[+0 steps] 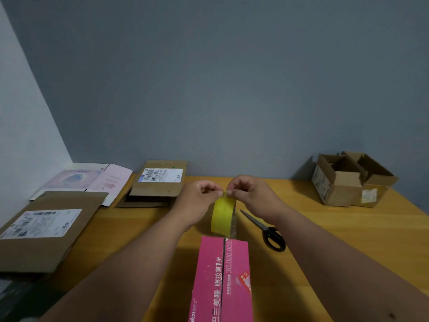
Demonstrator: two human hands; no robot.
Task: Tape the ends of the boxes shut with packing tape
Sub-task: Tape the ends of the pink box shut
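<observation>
A pink printed box [222, 280] lies lengthwise on the wooden table [348, 240] right in front of me. Just beyond its far end a yellow roll of packing tape [221, 216] stands on edge. My left hand [197, 201] and my right hand [250, 196] meet above the roll, and the fingertips of both pinch the tape at its top edge. A clear strip of tape hangs down the roll's right side toward the box's end.
Black scissors [267, 231] lie right of the roll. Two open brown cartons [348, 182] stand at the back right. Flattened cartons with labels [41, 231] [160, 180] and pink flat packaging [92, 180] lie along the left and back.
</observation>
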